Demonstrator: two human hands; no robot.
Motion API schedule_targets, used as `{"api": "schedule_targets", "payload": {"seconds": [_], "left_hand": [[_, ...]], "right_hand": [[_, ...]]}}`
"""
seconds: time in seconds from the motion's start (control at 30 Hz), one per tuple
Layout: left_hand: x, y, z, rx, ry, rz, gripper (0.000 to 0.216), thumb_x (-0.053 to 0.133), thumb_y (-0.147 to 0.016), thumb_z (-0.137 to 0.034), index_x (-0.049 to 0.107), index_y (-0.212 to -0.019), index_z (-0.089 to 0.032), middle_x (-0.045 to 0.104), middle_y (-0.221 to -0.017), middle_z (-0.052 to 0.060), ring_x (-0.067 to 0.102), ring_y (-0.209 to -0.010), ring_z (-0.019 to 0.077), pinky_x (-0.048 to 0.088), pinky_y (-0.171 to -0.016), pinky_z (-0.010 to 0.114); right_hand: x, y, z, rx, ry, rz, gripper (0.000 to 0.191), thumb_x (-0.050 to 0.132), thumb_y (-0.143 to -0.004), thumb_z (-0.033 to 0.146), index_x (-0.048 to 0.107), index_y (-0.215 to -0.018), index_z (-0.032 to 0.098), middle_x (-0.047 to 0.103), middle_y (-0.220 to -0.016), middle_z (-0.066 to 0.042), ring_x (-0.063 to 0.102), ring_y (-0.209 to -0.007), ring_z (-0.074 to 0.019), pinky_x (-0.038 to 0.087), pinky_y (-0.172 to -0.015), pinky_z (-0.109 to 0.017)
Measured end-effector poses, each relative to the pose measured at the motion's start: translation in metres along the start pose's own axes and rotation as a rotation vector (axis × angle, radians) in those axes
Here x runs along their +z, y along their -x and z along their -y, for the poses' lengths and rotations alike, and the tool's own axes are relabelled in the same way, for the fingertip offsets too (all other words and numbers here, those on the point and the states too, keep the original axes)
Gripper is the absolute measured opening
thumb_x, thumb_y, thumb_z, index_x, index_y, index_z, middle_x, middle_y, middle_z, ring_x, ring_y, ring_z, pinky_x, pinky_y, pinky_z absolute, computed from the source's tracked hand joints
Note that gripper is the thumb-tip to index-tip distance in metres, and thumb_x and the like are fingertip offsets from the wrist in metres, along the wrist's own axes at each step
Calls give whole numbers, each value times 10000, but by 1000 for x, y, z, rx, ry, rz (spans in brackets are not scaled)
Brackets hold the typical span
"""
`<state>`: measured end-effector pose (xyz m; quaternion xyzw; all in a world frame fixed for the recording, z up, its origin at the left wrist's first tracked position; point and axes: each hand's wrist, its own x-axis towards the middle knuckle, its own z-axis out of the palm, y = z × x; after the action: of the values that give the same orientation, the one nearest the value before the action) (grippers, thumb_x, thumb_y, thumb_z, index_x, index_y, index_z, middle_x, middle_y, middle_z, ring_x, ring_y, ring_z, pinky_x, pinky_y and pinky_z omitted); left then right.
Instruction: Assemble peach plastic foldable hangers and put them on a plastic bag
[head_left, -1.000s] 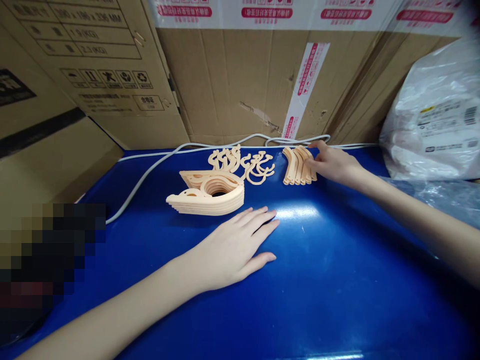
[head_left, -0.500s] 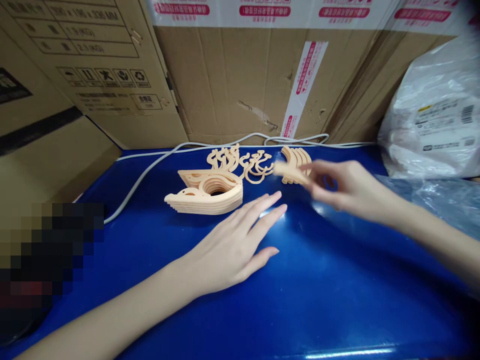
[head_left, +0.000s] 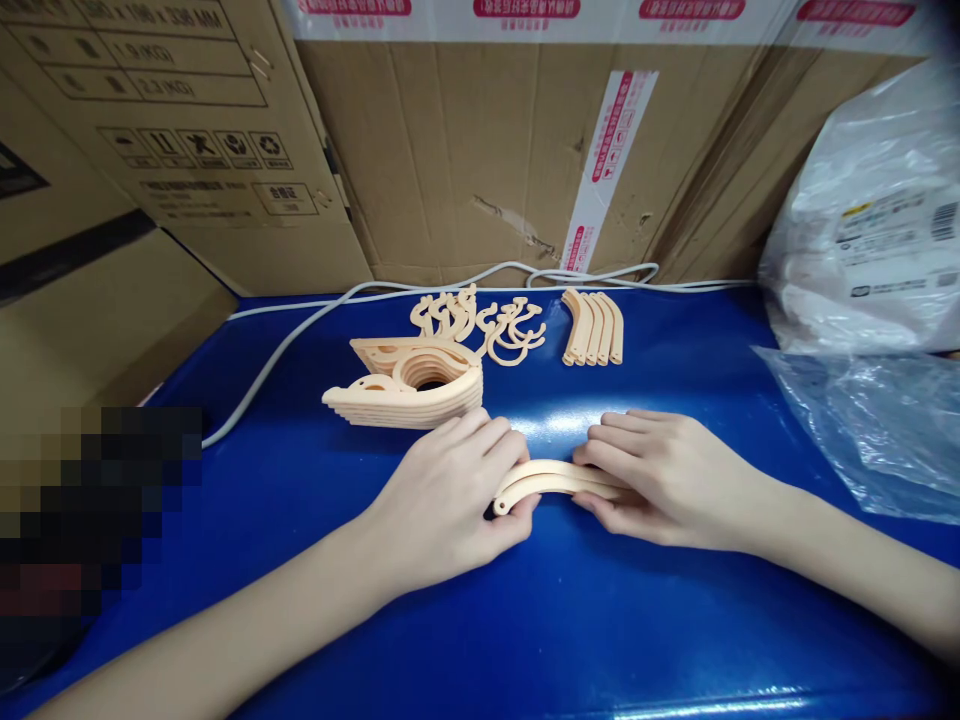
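Low over the blue table, my left hand (head_left: 469,485) and my right hand (head_left: 660,480) are both closed on a pair of curved beige hanger arms (head_left: 551,478), one at each end. The two arms lie along each other, bowed upward, and a small hole shows in the left tip. My fingers hide the right end. Just behind my left hand, a stack of beige folding hanger pieces (head_left: 409,405) rests on the table. Farther back lie several beige hooks (head_left: 514,335), with another cluster of hooks (head_left: 444,315) to their left. A row of curved arms (head_left: 596,330) is at the back right.
Cardboard boxes (head_left: 465,140) wall off the back and left of the blue table (head_left: 585,620). A white cable (head_left: 277,370) runs along the back and down the left. At right are a plastic-wrapped white package (head_left: 862,230) and a clear plastic bag (head_left: 862,430).
My right hand has come back toward me from the row with a curved piece. My left hand has gone from outspread to closed, and both hands now hold the pair of arms.
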<state>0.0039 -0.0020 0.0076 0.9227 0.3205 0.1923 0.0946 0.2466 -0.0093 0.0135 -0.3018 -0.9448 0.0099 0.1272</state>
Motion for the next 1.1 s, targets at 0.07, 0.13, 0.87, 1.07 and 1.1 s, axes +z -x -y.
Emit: {"api": "schedule_targets", "payload": {"seconds": [0.07,0.13,0.87,1.07,1.1], "left_hand": [[0,0,0,1,-23,20,61,513,-853,-208,551,-815,-179,596,-812,22,525,-756,194,409,-678,329],[1,0,0,4,-41,54,62,506,-841,-210,536,-797,-177,583,-804,25,512,-744,192,397,-663,327],[-1,0,5,38,18,167,126,529,-934,-282,534,-874,-171,557,-821,8,501,-731,181,349,-655,320],[-3,0,4,31,15,158,128,545,-920,-292,531,-883,-171,561,-827,9,510,-735,183,359,-665,320],[-3,0,4,29,15,162,128,546,-920,-292,531,-881,-171,562,-828,9,510,-734,182,359,-665,320]], "right_hand": [[1,2,-2,15,-5,8,295,470,-982,376,615,-829,169,570,-700,-17,515,-620,-147,375,-623,-291],[3,3,-3,16,-13,4,318,467,-989,404,607,-828,168,572,-700,-14,525,-618,-143,370,-619,-289],[2,-5,-8,-83,104,-88,435,420,-1003,485,637,-813,160,584,-659,-12,521,-589,-153,347,-594,-300],[-5,-44,-35,29,164,-105,246,487,-995,280,687,-949,145,685,-848,-54,612,-760,-177,393,-682,-294],[-3,-52,-39,50,174,-110,242,490,-993,272,696,-969,147,696,-888,-63,619,-789,-184,394,-688,-296]]}}
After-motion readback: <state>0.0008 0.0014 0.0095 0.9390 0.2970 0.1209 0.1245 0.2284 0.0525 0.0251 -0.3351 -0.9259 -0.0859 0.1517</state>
